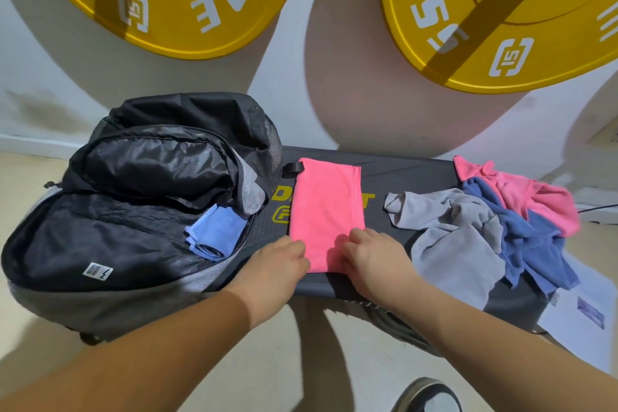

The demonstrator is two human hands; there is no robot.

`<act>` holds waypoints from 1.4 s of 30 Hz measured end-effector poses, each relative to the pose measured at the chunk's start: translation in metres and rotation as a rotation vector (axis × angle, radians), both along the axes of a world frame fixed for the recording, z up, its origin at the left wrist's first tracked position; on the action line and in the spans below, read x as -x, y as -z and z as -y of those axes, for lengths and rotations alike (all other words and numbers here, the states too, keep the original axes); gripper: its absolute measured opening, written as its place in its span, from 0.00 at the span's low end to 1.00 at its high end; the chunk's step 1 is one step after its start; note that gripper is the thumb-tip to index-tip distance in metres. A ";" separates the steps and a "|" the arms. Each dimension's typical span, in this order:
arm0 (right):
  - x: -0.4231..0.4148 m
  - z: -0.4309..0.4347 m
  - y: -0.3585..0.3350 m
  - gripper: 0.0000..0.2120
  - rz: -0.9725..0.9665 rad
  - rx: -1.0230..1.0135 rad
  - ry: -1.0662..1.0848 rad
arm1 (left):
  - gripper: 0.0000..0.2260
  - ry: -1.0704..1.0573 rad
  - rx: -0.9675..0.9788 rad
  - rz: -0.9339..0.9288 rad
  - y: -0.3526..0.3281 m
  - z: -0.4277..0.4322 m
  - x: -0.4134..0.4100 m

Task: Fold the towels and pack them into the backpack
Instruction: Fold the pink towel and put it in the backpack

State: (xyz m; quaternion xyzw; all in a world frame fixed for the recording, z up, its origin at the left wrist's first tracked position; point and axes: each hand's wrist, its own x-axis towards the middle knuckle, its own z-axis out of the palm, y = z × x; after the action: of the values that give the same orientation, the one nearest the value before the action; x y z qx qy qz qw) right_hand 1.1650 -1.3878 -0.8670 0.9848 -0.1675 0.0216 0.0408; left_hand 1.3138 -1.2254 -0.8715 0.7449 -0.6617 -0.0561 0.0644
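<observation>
A pink towel (326,207) lies folded into a long strip in the middle of a dark platform (394,177). My left hand (281,261) pinches its near left corner and my right hand (371,256) grips its near right corner. The black and grey backpack (117,237) lies unzipped on the left, with a folded light blue towel (217,234) inside its mouth. To the right lies a heap of loose towels: a grey one (451,244), a dark blue one (531,241) and a second pink one (531,194).
Two big yellow weight plates (501,10) lean on the white wall behind the platform. A white sheet of paper (582,318) lies under the platform's right end. A shoe (431,395) shows on the beige floor at the bottom.
</observation>
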 end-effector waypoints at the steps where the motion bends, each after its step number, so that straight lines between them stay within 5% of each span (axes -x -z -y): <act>1: 0.002 0.000 0.004 0.13 0.028 0.046 -0.050 | 0.09 0.005 -0.002 0.032 0.001 -0.001 0.003; 5: 0.018 0.001 0.014 0.04 0.151 0.028 -0.201 | 0.03 -0.040 0.059 0.017 0.005 -0.001 0.000; 12: 0.023 0.007 0.013 0.10 0.106 0.033 -0.143 | 0.10 -0.167 0.026 -0.095 -0.002 0.004 0.002; 15: 0.019 0.007 0.010 0.04 0.093 -0.194 0.074 | 0.13 -0.237 0.072 -0.243 -0.006 0.005 -0.002; 21: 0.018 0.007 -0.017 0.05 0.109 -1.009 0.547 | 0.13 -0.610 0.079 -0.727 -0.006 0.001 -0.008; 24: 0.018 0.009 -0.022 0.05 0.114 -1.170 0.654 | 0.07 -0.684 0.066 -0.729 -0.007 0.003 -0.012; 28: 0.011 0.009 -0.017 0.08 0.096 -0.844 0.579 | 0.08 -0.415 0.175 -0.373 -0.005 0.001 -0.014; 32: 0.013 0.008 -0.002 0.04 0.140 -0.318 0.096 | 0.11 -0.043 0.095 -0.023 -0.001 -0.002 -0.001; 36: 0.019 -0.002 0.006 0.09 0.133 -0.077 -0.139 | 0.02 -0.036 0.139 -0.022 0.001 -0.005 0.005; 42: 0.023 -0.002 0.005 0.11 0.063 -0.059 -0.026 | 0.06 -0.122 0.147 -0.077 0.008 -0.004 -0.001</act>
State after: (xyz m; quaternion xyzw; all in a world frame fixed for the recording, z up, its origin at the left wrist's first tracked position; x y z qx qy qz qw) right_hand 1.1416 -1.3855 -0.8717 0.9865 -0.1566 0.0484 0.0060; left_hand 1.3148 -1.2211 -0.8799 0.7743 -0.6146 -0.0316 0.1476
